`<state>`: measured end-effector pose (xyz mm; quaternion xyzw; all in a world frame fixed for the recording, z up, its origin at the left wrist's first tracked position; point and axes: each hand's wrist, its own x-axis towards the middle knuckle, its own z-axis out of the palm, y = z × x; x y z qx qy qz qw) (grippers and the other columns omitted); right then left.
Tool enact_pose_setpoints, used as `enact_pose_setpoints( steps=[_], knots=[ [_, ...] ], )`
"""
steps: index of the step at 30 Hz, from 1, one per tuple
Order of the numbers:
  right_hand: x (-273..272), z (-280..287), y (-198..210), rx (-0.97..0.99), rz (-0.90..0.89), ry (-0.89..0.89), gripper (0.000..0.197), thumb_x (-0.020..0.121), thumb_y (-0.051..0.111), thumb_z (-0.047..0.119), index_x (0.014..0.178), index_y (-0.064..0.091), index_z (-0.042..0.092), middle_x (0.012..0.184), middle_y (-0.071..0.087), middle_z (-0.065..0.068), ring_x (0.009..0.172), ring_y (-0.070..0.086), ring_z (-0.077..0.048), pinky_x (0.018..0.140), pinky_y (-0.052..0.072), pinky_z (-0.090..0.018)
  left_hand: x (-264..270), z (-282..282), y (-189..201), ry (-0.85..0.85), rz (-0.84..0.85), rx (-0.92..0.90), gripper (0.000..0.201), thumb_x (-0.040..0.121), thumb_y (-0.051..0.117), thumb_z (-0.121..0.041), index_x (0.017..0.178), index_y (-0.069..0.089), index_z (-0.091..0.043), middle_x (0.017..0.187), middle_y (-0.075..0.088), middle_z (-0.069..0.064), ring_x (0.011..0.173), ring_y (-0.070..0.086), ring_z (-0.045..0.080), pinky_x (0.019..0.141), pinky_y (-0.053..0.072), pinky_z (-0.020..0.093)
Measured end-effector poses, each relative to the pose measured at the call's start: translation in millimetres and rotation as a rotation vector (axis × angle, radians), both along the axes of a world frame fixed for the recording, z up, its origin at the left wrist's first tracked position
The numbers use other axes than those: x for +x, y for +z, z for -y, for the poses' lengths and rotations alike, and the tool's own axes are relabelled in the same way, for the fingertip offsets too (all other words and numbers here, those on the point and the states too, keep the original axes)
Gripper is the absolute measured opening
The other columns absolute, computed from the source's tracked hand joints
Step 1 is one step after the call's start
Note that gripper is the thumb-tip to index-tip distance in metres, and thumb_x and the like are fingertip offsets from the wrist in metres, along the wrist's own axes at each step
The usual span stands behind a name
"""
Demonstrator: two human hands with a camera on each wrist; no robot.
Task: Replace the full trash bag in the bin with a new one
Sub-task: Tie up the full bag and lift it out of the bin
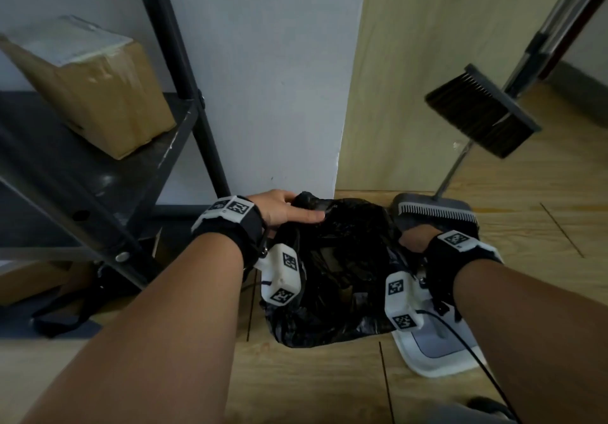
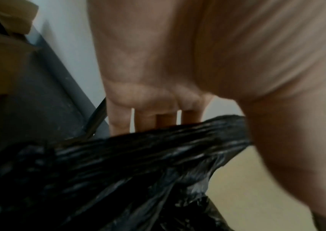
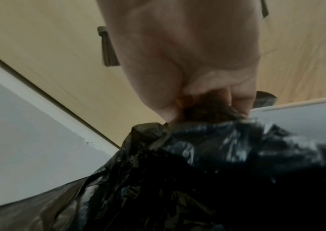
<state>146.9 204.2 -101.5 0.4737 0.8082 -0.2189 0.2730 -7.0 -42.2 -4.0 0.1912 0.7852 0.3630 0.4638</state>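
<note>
A black trash bag (image 1: 332,259) sits crumpled on the wooden floor in front of the wall corner, with its mouth gathered upward. My left hand (image 1: 286,208) grips the bag's far left edge; in the left wrist view a bunched strand of the bag (image 2: 138,164) runs between the thumb and fingers of that hand (image 2: 189,115). My right hand (image 1: 413,238) holds the right edge, and the right wrist view shows this hand (image 3: 207,103) with curled fingers pinching the plastic of the bag (image 3: 197,171). A white bin (image 1: 437,358) with a grey inside shows at the bag's lower right.
A dark metal shelf (image 1: 108,173) with a cardboard box (image 1: 98,88) stands close on the left. A dustpan (image 1: 437,215) and a broom (image 1: 483,114) lean at the right behind the bag. A black strap (image 1: 65,312) lies on the floor at the left.
</note>
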Motion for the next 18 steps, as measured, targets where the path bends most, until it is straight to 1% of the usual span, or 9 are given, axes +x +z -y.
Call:
enact_pose_setpoints(
  steps=[2, 6, 7, 9, 10, 11, 13, 15, 18],
  knots=[
    [15, 25, 40, 0.083, -0.092, 0.033, 0.024, 0.099, 0.046, 0.023, 0.079, 0.047, 0.011, 0.069, 0.043, -0.002, 0.058, 0.04, -0.013, 0.072, 0.035, -0.029, 2, -1, 7, -0.052, -0.136, -0.147, 0.079, 0.047, 0.088, -0.045, 0.116, 0.063, -0.016, 0.115, 0.07, 0.01, 0.107, 0.068, 0.032, 0.095, 0.054, 0.047],
    [23, 34, 67, 0.038, -0.125, 0.084, 0.04, 0.102, 0.04, 0.022, 0.063, 0.04, 0.013, 0.063, 0.037, -0.002, 0.055, 0.037, -0.014, 0.057, 0.033, -0.023, 11, -2, 20, -0.115, -0.395, -0.418, 0.052, 0.086, 0.065, -0.037, 0.125, 0.057, -0.002, 0.124, 0.064, 0.018, 0.115, 0.061, 0.034, 0.095, 0.049, 0.037],
    [22, 33, 74, 0.001, -0.146, 0.034, 0.038, 0.101, 0.041, 0.021, 0.064, 0.042, 0.011, 0.064, 0.039, -0.003, 0.056, 0.038, -0.014, 0.055, 0.033, -0.024, 15, -1, 26, -0.124, -0.422, -0.452, 0.052, 0.09, 0.059, -0.037, 0.127, 0.056, -0.001, 0.126, 0.062, 0.019, 0.117, 0.06, 0.034, 0.097, 0.047, 0.035],
    [22, 38, 85, -0.056, -0.234, -0.026, 0.031, 0.102, 0.038, 0.02, 0.086, 0.057, 0.001, 0.077, 0.051, -0.011, 0.069, 0.05, -0.02, 0.064, 0.039, -0.028, 22, 2, 34, -0.158, -0.43, -0.481, 0.047, 0.096, 0.05, -0.034, 0.125, 0.057, 0.002, 0.124, 0.062, 0.021, 0.115, 0.061, 0.034, 0.094, 0.048, 0.034],
    [23, 39, 87, -0.049, -0.257, -0.013, 0.035, 0.104, 0.034, 0.019, 0.109, 0.061, -0.003, 0.091, 0.059, -0.018, 0.083, 0.057, -0.026, 0.072, 0.043, -0.032, 24, 3, 36, -0.161, -0.408, -0.473, 0.04, 0.099, 0.047, -0.029, 0.118, 0.059, 0.004, 0.116, 0.065, 0.022, 0.106, 0.066, 0.032, 0.084, 0.051, 0.033],
    [24, 40, 88, -0.065, -0.288, 0.015, 0.038, 0.104, 0.032, 0.017, 0.124, 0.055, -0.005, 0.109, 0.062, -0.023, 0.096, 0.059, -0.031, 0.079, 0.046, -0.035, 27, 3, 36, -0.134, -0.347, -0.432, 0.032, 0.1, 0.045, -0.022, 0.107, 0.061, 0.005, 0.101, 0.068, 0.021, 0.085, 0.073, 0.029, 0.065, 0.054, 0.028],
    [23, 45, 93, -0.134, -0.313, -0.092, 0.038, 0.101, 0.041, 0.018, 0.13, 0.053, -0.003, 0.129, 0.059, -0.023, 0.104, 0.059, -0.033, 0.082, 0.051, -0.032, 33, 6, 38, 0.009, -0.231, -0.321, 0.025, 0.1, 0.043, -0.01, 0.083, 0.054, 0.004, 0.071, 0.059, 0.017, 0.035, 0.061, 0.018, 0.034, 0.044, 0.018],
    [23, 51, 98, -0.192, -0.392, -0.145, 0.04, 0.092, 0.056, 0.018, 0.129, 0.056, 0.001, 0.131, 0.059, -0.019, 0.109, 0.061, -0.031, 0.09, 0.054, -0.036, 39, 10, 42, 0.085, -0.179, -0.298, 0.029, 0.099, 0.045, -0.008, 0.072, 0.048, 0.002, 0.061, 0.052, 0.013, 0.018, 0.046, 0.012, 0.025, 0.035, 0.012],
    [25, 58, 109, -0.248, -0.342, -0.128, 0.045, 0.086, 0.064, 0.018, 0.128, 0.057, 0.004, 0.131, 0.06, -0.016, 0.118, 0.061, -0.031, 0.076, 0.057, -0.035, 45, 24, 39, -0.034, -0.116, -0.419, 0.034, 0.096, 0.054, -0.018, 0.065, 0.053, -0.004, 0.043, 0.057, 0.005, 0.021, 0.047, 0.01, 0.029, 0.036, 0.015]
  ],
)
